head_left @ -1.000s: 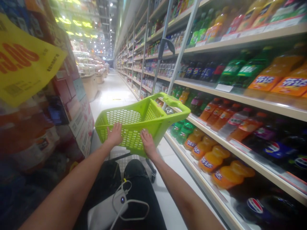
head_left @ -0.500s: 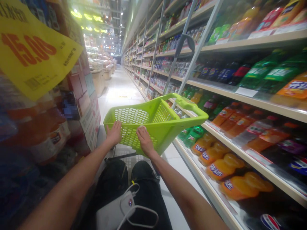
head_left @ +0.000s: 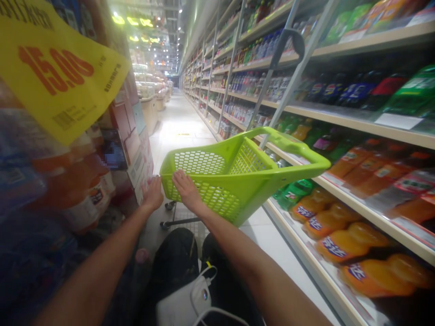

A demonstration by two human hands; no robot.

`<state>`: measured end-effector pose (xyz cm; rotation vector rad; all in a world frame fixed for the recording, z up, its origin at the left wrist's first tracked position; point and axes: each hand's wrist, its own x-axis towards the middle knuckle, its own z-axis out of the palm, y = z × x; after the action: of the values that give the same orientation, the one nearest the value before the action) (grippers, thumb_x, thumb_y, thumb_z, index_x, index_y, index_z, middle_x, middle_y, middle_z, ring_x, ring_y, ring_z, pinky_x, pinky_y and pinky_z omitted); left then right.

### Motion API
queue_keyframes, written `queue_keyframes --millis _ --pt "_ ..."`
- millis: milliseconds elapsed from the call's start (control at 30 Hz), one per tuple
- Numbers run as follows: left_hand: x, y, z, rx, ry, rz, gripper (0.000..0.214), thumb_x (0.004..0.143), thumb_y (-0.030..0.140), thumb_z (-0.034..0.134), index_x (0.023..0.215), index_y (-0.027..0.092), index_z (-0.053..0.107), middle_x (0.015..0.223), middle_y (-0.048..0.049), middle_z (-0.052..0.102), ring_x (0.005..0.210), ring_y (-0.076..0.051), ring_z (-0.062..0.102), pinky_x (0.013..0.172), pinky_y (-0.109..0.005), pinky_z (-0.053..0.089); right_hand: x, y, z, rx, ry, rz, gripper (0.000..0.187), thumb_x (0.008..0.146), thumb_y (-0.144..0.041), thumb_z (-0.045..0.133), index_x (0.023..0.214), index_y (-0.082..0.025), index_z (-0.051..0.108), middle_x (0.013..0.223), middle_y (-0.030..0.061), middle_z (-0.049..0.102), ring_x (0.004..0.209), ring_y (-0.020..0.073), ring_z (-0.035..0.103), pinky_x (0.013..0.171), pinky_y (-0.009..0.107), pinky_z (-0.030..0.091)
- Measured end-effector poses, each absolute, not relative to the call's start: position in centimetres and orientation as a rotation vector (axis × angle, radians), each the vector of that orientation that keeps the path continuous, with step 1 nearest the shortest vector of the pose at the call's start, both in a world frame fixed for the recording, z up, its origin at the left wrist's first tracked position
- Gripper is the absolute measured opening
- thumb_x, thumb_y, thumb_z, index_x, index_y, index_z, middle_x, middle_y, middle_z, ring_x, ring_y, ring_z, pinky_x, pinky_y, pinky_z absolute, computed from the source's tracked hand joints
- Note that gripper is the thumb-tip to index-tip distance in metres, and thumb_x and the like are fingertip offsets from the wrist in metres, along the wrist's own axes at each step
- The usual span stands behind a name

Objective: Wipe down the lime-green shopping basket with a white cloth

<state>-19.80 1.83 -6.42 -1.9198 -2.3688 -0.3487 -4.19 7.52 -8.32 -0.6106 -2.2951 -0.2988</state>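
Observation:
A lime-green plastic shopping cart (head_left: 258,181) stands at an angle across my front, its handle (head_left: 306,154) toward the shelves on the right. My right hand (head_left: 186,190) lies against the basket's near side, just under the rim at the left end, fingers stretched out. At that end's left corner is my left hand (head_left: 152,194), its fingers pointing up beside the basket; whether it touches the plastic is hard to tell. The basket's visible inside holds nothing that I can see. On my lap rests a white power bank (head_left: 185,301) with a white cable.
Shelves of drinks line the right, with orange soda bottles (head_left: 343,244) lying on the bottom level. A yellow price sign (head_left: 64,68) hangs over stacked goods close on the left. Between them a pale tiled aisle (head_left: 180,117) runs ahead. Cart wheels (head_left: 165,225) show below the basket.
My right hand has slid left along the basket's side. My left hand has moved off that side to the end corner. The cart and surroundings sit further right in view.

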Motion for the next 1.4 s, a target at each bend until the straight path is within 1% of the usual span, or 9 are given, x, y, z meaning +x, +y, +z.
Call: queue_keyframes --millis 133,267,367,567,633,833,967,1133,1400 --pt "-20.3 1.0 -7.8 -1.965 -2.371 -0.277 0.072 0.069 0.007 0.034 0.14 0.01 0.021 0.148 -0.0118 0.02 0.137 -0.022 0.018 0.108 -0.057 0.013 -5.3 7.7 -12.1 -0.606 -2.474 -0.281 0.035 0.088 -0.009 0.041 0.121 -0.011 0.052 0.135 0.014 0.045 0.134 0.0237 0.024 0.106 0.046 0.03" --pt "-20.3 0.5 -8.6 -2.021 -2.355 -0.243 0.073 0.069 0.006 0.034 0.141 0.012 0.02 0.149 -0.0114 0.019 0.137 -0.023 0.017 0.107 -0.057 0.014 -4.7 6.8 -15.2 -0.586 -2.604 -0.258 0.032 0.088 -0.011 0.042 0.118 -0.011 0.054 0.132 0.0142 0.048 0.132 0.0219 0.03 0.104 0.044 0.035" --pt "-20.3 0.3 -8.9 -2.01 -2.359 -0.236 0.074 0.07 0.007 0.035 0.141 0.013 0.017 0.149 -0.0117 0.019 0.137 -0.024 0.016 0.107 -0.057 0.013 -4.0 6.6 -13.9 -0.537 -2.54 -0.26 0.034 0.089 -0.011 0.039 0.121 -0.013 0.053 0.132 0.0121 0.049 0.133 0.0207 0.028 0.104 0.043 0.035" --pt "-19.2 0.4 -8.9 -1.969 -2.383 -0.239 0.07 0.072 0.007 0.036 0.14 0.013 0.02 0.149 -0.0105 0.017 0.137 -0.023 0.015 0.107 -0.057 0.014 -2.1 8.0 -8.9 -0.654 -2.291 -0.309 0.044 0.089 -0.006 0.032 0.13 -0.015 0.043 0.141 0.0106 0.037 0.138 0.0207 0.01 0.109 0.046 0.024" --pt "-18.1 0.5 -8.7 -2.0 -2.355 -0.227 0.069 0.073 0.008 0.037 0.14 0.013 0.022 0.149 -0.0108 0.019 0.137 -0.023 0.015 0.108 -0.056 0.014 -1.3 8.3 -9.9 -0.663 -2.347 -0.304 0.043 0.088 -0.006 0.034 0.129 -0.014 0.045 0.141 0.0108 0.036 0.137 0.0216 0.011 0.108 0.047 0.025" --pt "-15.8 0.4 -8.6 -2.097 -2.209 -0.219 0.068 0.072 0.008 0.038 0.139 0.013 0.025 0.148 -0.0102 0.022 0.137 -0.022 0.018 0.11 -0.054 0.012 0.2 6.8 -15.8 -0.671 -2.523 -0.248 0.04 0.085 -0.006 0.042 0.124 -0.013 0.05 0.136 0.0125 0.044 0.134 0.0226 0.026 0.103 0.045 0.034" --pt "-15.4 0.2 -8.5 -2.089 -2.219 -0.194 0.068 0.073 0.008 0.037 0.139 0.013 0.025 0.148 -0.0105 0.021 0.136 -0.023 0.018 0.109 -0.055 0.013 0.7 6.5 -13.5 -0.629 -2.399 -0.249 0.043 0.087 -0.007 0.038 0.128 -0.014 0.046 0.136 0.0121 0.044 0.135 0.0189 0.023 0.107 0.043 0.03" --pt "-14.1 0.3 -7.7 -2.083 -2.235 -0.13 0.068 0.072 0.006 0.036 0.139 0.011 0.023 0.149 -0.0105 0.017 0.137 -0.022 0.016 0.109 -0.055 0.013 1.4 7.8 -10.0 -0.723 -2.244 -0.31 0.048 0.087 -0.005 0.032 0.133 -0.016 0.041 0.14 0.0104 0.038 0.137 0.0197 0.015 0.108 0.045 0.026" --pt "-12.3 0.0 -8.9 -2.179 -2.096 -0.093 0.068 0.073 0.007 0.033 0.14 0.011 0.022 0.15 -0.0091 0.015 0.137 -0.021 0.015 0.109 -0.054 0.012 4.2 6.7 -17.3 -0.806 -2.455 -0.281 0.045 0.083 -0.003 0.041 0.126 -0.013 0.048 0.136 0.0138 0.043 0.132 0.0224 0.031 0.101 0.047 0.036"
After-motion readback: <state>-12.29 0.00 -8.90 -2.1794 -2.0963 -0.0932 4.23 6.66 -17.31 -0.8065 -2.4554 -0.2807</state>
